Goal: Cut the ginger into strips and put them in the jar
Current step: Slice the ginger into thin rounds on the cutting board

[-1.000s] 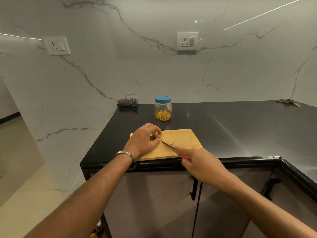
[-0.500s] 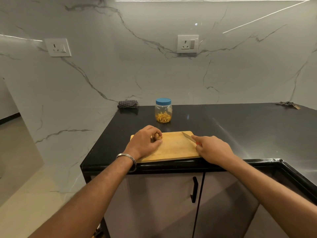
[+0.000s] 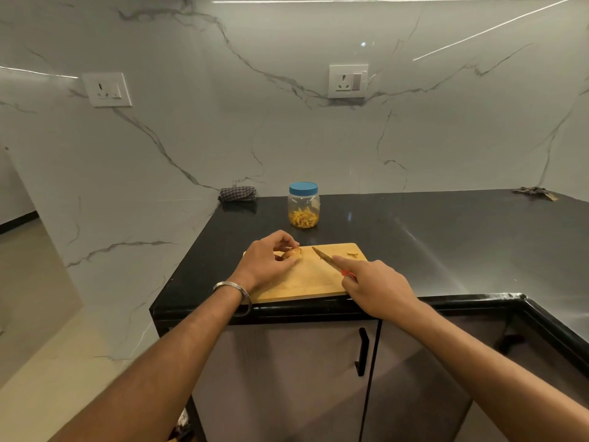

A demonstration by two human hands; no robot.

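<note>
A wooden cutting board lies at the front edge of the black counter. My left hand pinches a piece of ginger on the board's far left part. My right hand grips a knife with a red handle, index finger along the blade's back, the tip pointing toward the ginger. A small cut piece lies near the board's far right corner. Behind the board stands a clear jar with a blue lid on, holding yellow ginger strips.
A folded checked cloth lies at the counter's back left against the marble wall. A crumpled scrap sits at the far right. The counter edge runs just below the board, cabinet doors under it.
My right hand has brought the knife back from the board's right edge toward the middle, blade now pointing at the ginger. My left hand keeps hold of the ginger.
</note>
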